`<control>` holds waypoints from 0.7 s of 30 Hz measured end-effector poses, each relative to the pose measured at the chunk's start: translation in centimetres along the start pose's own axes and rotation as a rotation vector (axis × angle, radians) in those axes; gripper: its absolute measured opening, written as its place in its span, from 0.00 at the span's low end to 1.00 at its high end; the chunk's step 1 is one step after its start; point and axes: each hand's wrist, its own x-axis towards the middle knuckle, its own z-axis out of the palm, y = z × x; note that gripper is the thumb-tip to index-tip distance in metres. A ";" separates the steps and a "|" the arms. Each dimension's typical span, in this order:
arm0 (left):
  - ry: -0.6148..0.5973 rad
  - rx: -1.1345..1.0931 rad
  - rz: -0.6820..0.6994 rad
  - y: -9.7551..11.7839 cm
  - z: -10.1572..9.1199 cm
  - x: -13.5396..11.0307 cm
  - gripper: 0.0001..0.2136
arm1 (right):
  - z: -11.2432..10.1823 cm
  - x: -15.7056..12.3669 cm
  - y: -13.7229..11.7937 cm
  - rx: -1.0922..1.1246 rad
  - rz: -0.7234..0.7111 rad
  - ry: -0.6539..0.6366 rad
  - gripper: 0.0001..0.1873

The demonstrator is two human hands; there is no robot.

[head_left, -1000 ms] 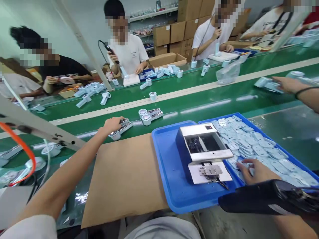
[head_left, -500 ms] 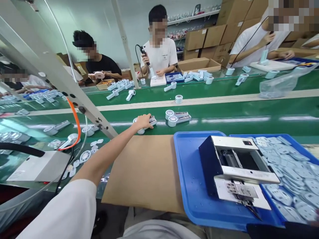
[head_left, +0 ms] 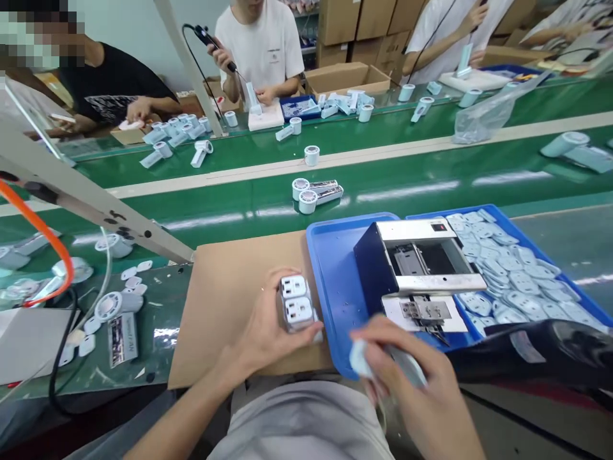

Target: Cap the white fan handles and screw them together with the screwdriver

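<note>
My left hand is closed round a pair of small fan units, held end-on over the front of the brown cardboard sheet. My right hand pinches a small pale blue cover piece at the near edge of the blue tray. A small dark blue and silver machine stands in that tray, just beyond my right hand. A second blue tray to its right is heaped with several pale blue cover pieces.
Two more fan units lie on the green conveyor belt beyond the cardboard. Several people work on the far side among fans and cardboard boxes. A metal frame bar and orange hose cross the left.
My left hand has drawn back from the belt with the pair of fan units to the front of the cardboard. My right hand has come into view with a cover piece.
</note>
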 end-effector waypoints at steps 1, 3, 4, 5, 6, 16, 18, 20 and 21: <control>-0.001 -0.056 0.032 0.0 1.2 -1.0 0.42 | 1.2 1.4 -0.4 0.008 0.002 0.004 0.09; 0.001 -0.154 0.076 0.0 3.4 -2.3 0.46 | 2.8 4.2 -1.0 -0.051 -0.027 -0.056 0.10; 0.007 -0.195 0.084 0.0 4.3 -2.6 0.48 | 3.1 5.3 -1.2 -0.095 -0.032 -0.093 0.11; 0.018 -0.231 0.088 0.0 5.1 -2.8 0.49 | 3.3 6.2 -1.3 -0.134 -0.031 -0.124 0.11; 0.034 -0.264 0.090 0.0 5.8 -2.8 0.51 | 3.2 6.8 -1.4 -0.168 -0.023 -0.150 0.10; 0.082 -0.415 0.210 -0.4 6.9 -2.5 0.57 | 3.3 7.2 -1.5 -0.281 0.123 -0.327 0.14; 0.096 -0.419 0.214 -0.4 6.8 -2.2 0.53 | 3.3 6.9 -0.8 -0.294 0.085 -0.237 0.17; 0.103 -0.416 0.229 -0.4 6.8 -1.7 0.49 | 3.0 6.5 0.0 -0.281 0.022 -0.096 0.17; 0.100 -0.412 0.240 -0.4 6.8 -1.5 0.46 | 2.7 6.3 0.3 -0.255 -0.008 -0.031 0.16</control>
